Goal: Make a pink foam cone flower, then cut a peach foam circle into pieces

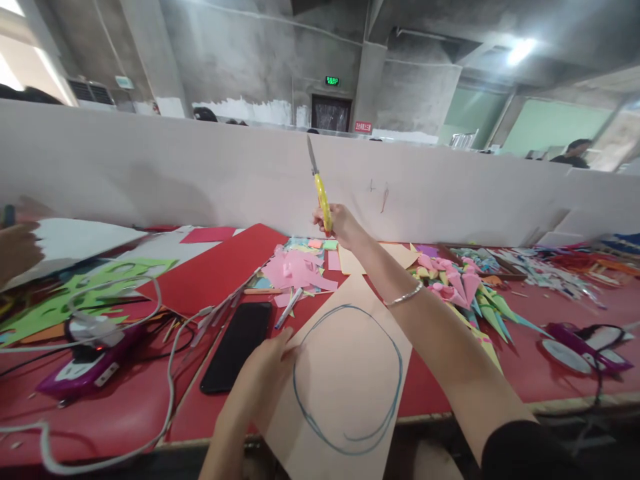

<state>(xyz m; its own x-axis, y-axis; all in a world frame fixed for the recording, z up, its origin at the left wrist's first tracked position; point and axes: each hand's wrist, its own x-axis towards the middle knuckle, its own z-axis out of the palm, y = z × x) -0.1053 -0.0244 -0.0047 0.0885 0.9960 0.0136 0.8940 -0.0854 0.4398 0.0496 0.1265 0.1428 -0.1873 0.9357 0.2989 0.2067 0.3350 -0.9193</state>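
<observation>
My right hand (336, 221) is raised over the back of the table, fingers wrapped round the yellow handles of a pair of scissors (320, 183). The blades look closed and point up, away from me. My left hand (270, 357) grips the left edge of a pale peach sheet of paper (353, 373), which tilts over the table's front edge. A large rough circle is drawn on the sheet in dark blue-green line. Just left of the sheet lie a black phone (237, 347) and a white marker (289, 308).
Pink paper scraps (293, 267), a red sheet (220, 270) and green cut paper (90, 293) cover the table's left and middle. Folded paper cones (463, 283) lie at right. Purple power strips (85, 370) with cables sit on both sides. Another person's hand (20, 253) is at far left.
</observation>
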